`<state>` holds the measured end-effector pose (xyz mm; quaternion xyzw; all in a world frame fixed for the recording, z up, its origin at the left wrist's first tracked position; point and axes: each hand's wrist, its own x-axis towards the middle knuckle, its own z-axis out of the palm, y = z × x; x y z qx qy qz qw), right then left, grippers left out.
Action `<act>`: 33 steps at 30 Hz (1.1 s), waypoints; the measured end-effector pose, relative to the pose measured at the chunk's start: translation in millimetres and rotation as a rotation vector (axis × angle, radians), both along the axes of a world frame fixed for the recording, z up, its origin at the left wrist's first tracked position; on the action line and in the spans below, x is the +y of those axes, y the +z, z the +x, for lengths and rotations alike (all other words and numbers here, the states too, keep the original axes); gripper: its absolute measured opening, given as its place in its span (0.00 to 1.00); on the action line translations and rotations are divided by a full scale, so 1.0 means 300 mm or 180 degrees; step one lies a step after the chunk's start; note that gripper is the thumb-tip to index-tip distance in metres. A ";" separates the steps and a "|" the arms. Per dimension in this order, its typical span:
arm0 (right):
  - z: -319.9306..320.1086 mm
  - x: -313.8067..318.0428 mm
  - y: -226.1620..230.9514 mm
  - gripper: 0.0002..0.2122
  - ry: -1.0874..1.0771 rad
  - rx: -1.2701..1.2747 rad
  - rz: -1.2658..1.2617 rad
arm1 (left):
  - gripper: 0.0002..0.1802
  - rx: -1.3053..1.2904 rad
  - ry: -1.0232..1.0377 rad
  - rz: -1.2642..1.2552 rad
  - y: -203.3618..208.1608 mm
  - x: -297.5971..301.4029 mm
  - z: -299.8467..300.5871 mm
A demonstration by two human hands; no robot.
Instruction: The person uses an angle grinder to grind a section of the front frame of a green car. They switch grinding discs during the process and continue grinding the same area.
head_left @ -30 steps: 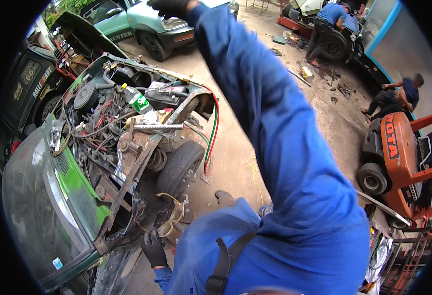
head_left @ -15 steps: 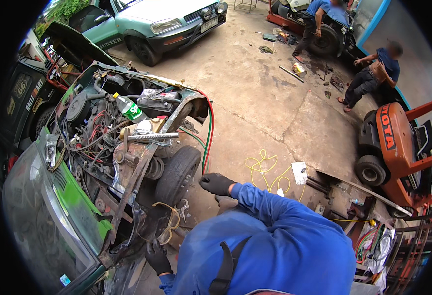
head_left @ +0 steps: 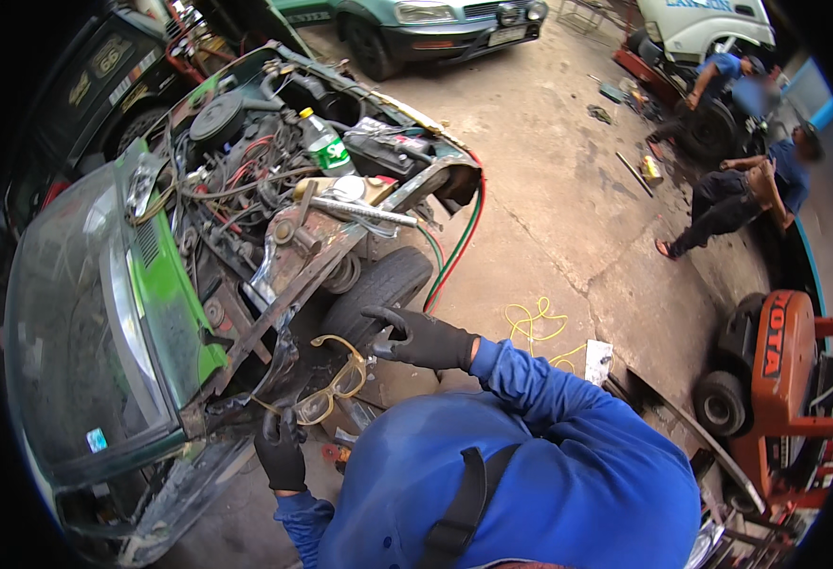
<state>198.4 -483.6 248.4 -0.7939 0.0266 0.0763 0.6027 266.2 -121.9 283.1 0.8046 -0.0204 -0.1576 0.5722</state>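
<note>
My left hand (head_left: pixel 281 453), in a black glove, has its fingers closed on one arm of a pair of yellowish-framed safety glasses (head_left: pixel 348 379). The glasses hang in front of me beside the green car's stripped front corner, both lenses showing and the other arm folded out toward the tyre. Just right of and above them is my right hand (head_left: pixel 426 339), also in a black glove; its fingers are stretched out and apart, and nothing shows between them. The front wheel (head_left: pixel 385 289) of the car lies beyond that hand.
An uncovered engine bay fills the left, with a green plastic bottle (head_left: pixel 326 142) standing on it. Red and green hoses (head_left: pixel 473 223) hang over its corner. A yellow cord (head_left: pixel 535 322) lies on the concrete. An orange forklift (head_left: pixel 778 356) stands right; two people are at the far right.
My right hand has opened and reached out toward the glasses. My left hand has lifted the glasses slightly. The whole view has swung left, so the car sits further right.
</note>
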 end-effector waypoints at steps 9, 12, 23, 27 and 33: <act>0.072 0.088 0.249 0.31 0.0601 -0.0315 0.1120 | 0.17 -0.0288 0.0102 0.0007 0.215 0.001 -0.053; 0.068 0.099 0.281 0.22 0.0476 0.0064 0.1456 | 0.17 -0.0387 0.0187 0.0046 0.255 -0.003 -0.076; 0.045 0.075 0.418 0.13 0.0153 -0.0331 0.1694 | 0.16 -0.0674 0.0380 0.0102 0.398 -0.028 -0.128; 0.033 0.056 0.506 0.15 0.0121 -0.0951 0.1536 | 0.20 -0.1295 0.0447 -0.0596 0.475 -0.061 -0.182; 0.016 0.085 0.608 0.12 0.0185 -0.2399 0.1466 | 0.24 -0.2332 -0.0066 -0.0518 0.579 -0.018 -0.227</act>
